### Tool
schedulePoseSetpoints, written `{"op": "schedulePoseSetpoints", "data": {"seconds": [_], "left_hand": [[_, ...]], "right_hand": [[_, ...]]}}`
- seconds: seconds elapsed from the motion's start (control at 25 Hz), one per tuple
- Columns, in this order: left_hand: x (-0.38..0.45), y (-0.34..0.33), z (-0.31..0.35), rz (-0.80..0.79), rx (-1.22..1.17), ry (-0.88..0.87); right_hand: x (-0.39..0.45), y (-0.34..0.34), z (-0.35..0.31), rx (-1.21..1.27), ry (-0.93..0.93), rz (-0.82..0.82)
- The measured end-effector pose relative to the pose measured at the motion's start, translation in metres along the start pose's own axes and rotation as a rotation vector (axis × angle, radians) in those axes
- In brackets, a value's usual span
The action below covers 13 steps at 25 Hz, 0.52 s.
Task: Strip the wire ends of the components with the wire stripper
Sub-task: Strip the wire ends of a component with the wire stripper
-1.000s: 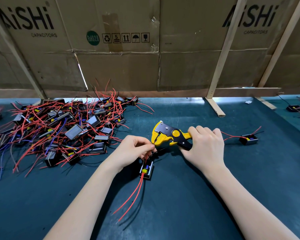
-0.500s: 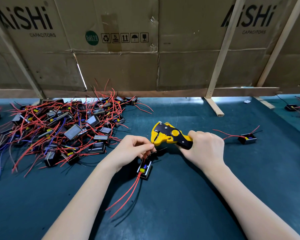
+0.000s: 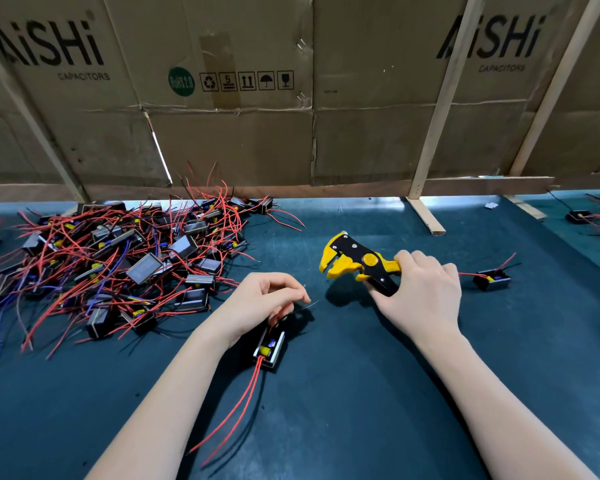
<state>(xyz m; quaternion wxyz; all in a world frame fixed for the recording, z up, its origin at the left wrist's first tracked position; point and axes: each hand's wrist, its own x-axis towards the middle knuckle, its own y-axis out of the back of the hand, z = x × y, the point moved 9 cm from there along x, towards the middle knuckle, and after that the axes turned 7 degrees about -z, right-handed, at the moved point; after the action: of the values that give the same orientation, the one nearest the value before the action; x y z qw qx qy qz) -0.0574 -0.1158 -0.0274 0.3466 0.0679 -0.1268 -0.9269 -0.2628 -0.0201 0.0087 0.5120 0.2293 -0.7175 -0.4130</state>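
We see a wall of brown cardboard boxes (image 3: 229,133) standing behind a dark green table (image 3: 343,393). Thin wooden slats (image 3: 440,109) lean against the boxes. On the left side of the table lies a big pile of components (image 3: 118,261), little black boxes with tangled red wires.

Our right hand (image 3: 420,289) holds the yellow and black wire stripper (image 3: 357,263) above the table, fingers wrapped around its handles. The stripper's mouth points left and is a little open.

Our left hand (image 3: 260,303) is just left of the stripper, not touching it. Its fingers are curled and pinch a thin wire end (image 3: 309,304). Under this hand lies one component (image 3: 270,347) on the table, with two long red wires (image 3: 236,407) running toward us.

Another component (image 3: 492,280) sits alone to the right of our right hand.
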Motion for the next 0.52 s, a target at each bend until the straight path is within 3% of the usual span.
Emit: {"op": "schedulePoseSetpoints", "data": {"seconds": [0.36, 0.52], "left_hand": [[0.005, 0.013, -0.01, 0.161, 0.019, 0.049], [-0.004, 0.021, -0.01, 0.005, 0.141, 0.084]], "right_hand": [[0.001, -0.01, -0.006, 0.034, 0.013, -0.085], [0.001, -0.011, 0.001, 0.037, -0.029, -0.096]]}}
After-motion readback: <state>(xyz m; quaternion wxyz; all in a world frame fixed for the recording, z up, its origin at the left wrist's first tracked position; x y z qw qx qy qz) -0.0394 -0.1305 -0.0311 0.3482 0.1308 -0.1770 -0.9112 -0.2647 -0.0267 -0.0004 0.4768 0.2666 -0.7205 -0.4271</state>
